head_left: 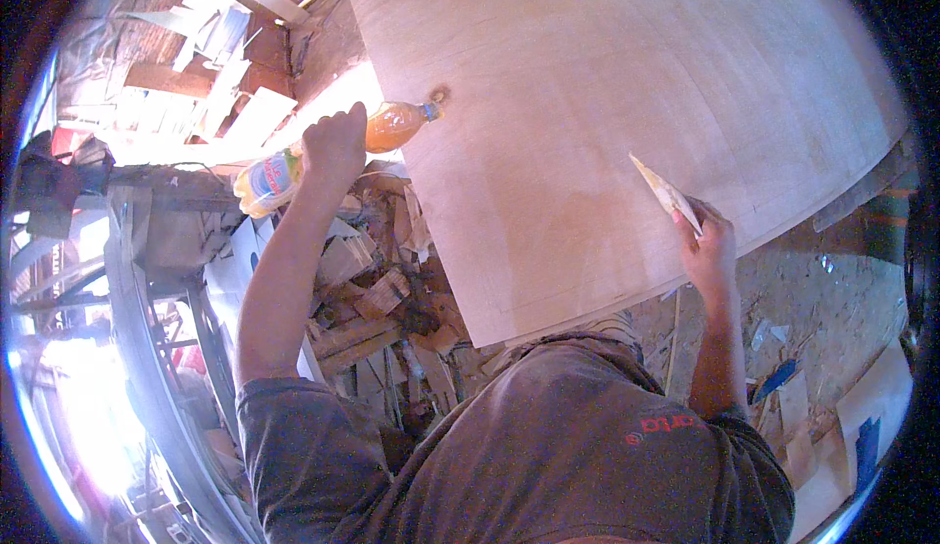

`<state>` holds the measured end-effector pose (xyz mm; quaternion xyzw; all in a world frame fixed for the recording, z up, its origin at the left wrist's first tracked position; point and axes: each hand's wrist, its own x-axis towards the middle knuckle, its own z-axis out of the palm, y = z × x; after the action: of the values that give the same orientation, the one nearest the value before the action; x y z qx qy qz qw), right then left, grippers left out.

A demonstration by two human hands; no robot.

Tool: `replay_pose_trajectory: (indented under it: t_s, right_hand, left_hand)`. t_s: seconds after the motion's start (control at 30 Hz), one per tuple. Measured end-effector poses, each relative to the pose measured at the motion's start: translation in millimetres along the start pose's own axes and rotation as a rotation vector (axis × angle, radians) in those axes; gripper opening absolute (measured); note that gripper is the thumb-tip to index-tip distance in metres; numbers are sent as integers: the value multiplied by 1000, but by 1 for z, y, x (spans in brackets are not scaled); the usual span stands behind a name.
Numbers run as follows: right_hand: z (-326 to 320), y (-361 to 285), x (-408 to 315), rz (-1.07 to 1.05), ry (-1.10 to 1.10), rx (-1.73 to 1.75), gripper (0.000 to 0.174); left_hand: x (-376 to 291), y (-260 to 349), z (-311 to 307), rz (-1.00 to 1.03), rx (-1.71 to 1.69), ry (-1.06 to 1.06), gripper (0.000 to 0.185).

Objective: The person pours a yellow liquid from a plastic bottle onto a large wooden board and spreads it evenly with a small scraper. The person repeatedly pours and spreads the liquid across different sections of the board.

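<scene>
My left hand (334,144) is closed around the middle of a clear plastic bottle (396,127) of orange-yellow liquid. The bottle lies nearly level, its blue-capped neck pointing right over the left edge of a large plywood sheet (558,133) and its labelled base to the left. In my right hand (706,239), a thin, pale, pointed triangular piece (661,190) is pinched between thumb and fingers, with its tip up and left above the sheet. Whether that piece touches the plywood, and what it is made of, I cannot tell.
Wood offcuts (367,250) lie heaped below the sheet's left edge. Boards and scraps (257,118) stand in bright light at the upper left. A wooden frame (128,272) is at the left. More pale panels (874,412) and debris lie on the littered ground at the lower right.
</scene>
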<state>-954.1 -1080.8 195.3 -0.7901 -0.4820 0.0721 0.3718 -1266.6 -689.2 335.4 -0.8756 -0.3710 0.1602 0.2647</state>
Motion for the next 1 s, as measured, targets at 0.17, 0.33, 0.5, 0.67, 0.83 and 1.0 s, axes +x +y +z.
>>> replay_pose_trajectory:
  t_s: [0.17, 0.33, 0.5, 0.67, 0.83, 1.0]
  right_hand:
    - [2, -10, -6, 58, -19, 51, 27]
    - [19, -2, -10, 212, -69, 130, 28]
    - [41, -74, 45, -83, -94, 120, 30]
    - [78, -142, 96, -314, 66, 164, 29]
    - [109, -174, 105, -250, -113, 68, 27]
    - [133, -144, 130, -155, -245, -205, 27]
  left_hand:
    - [-4, 2, -5, -94, -93, -99, 30]
    - [-13, 12, -4, -222, -352, -155, 49]
    - [-22, 11, 77, -212, -667, -198, 73]
    - [-39, 31, 82, -107, -758, -60, 89]
    - [-77, 39, 40, -294, -1005, -2, 85]
    - [-136, 25, 15, -557, -1349, 107, 73]
